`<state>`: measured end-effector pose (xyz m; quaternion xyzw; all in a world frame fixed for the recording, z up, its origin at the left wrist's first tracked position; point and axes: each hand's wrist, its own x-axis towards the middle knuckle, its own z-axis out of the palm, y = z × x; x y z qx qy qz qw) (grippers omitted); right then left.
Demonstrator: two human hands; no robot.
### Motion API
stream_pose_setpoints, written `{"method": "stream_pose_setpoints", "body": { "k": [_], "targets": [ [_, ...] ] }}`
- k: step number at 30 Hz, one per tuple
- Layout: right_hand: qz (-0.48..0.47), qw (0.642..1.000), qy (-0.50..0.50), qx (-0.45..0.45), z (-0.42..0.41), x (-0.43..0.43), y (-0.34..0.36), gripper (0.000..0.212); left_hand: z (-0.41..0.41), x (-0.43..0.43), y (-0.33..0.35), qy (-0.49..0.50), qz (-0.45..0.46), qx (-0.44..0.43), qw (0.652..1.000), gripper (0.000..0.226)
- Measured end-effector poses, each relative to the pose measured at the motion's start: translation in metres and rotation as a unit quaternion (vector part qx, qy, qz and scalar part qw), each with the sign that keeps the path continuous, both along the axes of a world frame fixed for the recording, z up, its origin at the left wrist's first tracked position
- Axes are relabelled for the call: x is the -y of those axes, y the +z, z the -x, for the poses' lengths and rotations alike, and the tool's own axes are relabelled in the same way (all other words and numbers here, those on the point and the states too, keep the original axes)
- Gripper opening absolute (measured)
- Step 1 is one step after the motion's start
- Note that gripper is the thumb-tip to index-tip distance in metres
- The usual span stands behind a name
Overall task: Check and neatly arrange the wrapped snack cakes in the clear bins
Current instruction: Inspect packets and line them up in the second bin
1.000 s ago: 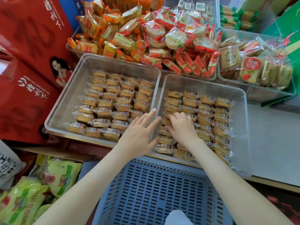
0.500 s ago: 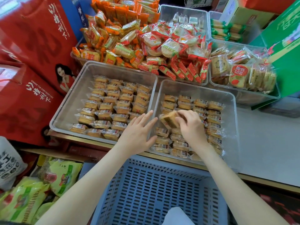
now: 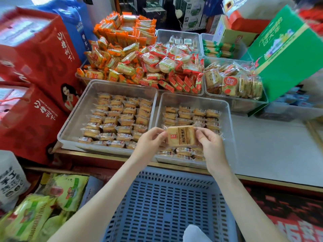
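Note:
Two clear bins sit side by side on the counter, the left bin (image 3: 73, 119) and the right bin (image 3: 229, 119), each filled with rows of wrapped golden snack cakes. One wrapped snack cake (image 3: 181, 136) is held up flat above the near part of the right bin, its printed face towards me. My left hand (image 3: 150, 142) pinches its left edge and my right hand (image 3: 209, 143) pinches its right edge. Both hands hide some of the cakes beneath them.
Behind the bins lie heaps of orange and red wrapped snacks (image 3: 139, 63) and another bin of biscuits (image 3: 234, 82). Red gift boxes (image 3: 35, 67) stand at the left, a green carton (image 3: 286, 51) at the right. A blue slotted crate (image 3: 166, 206) sits below the counter edge.
My right hand lifted one cake out of the right bin and turned it face up. My left hand left the bins' edge and took the cake's other side. The view widened upward.

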<state>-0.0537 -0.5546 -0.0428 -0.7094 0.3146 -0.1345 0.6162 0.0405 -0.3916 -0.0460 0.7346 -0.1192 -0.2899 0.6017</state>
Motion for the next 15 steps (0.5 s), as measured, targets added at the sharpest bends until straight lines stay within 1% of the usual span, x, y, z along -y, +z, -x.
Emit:
{"method": "stream_pose_setpoints", "body": {
  "k": [3,5,7,9,11,15],
  "targets": [
    [0.05,0.999,0.013,0.001,0.008,-0.005,0.002,0.023,0.005,-0.011,0.007,-0.001,0.005,-0.004,1.0,0.016],
    [0.131,0.991,0.009,-0.003,0.012,-0.01,0.004,0.02,0.011,-0.017,0.011,0.002,0.003,0.016,1.0,0.013],
    [0.215,0.977,-0.001,-0.004,0.017,-0.015,0.007,0.019,0.019,-0.02,0.016,0.009,-0.001,0.048,0.999,0.011],
    [0.254,0.967,-0.007,0.005,0.021,-0.019,0.011,0.021,0.027,-0.023,0.021,0.016,0.005,0.072,0.997,0.011],
    [0.252,0.967,0.001,0.024,0.026,-0.021,0.016,0.021,0.033,-0.027,0.025,0.02,0.026,0.085,0.996,0.012],
    [0.171,0.982,0.022,0.079,0.041,-0.024,0.03,0.019,0.045,-0.032,0.036,0.016,0.087,0.1,0.991,0.012]
  ]
}}
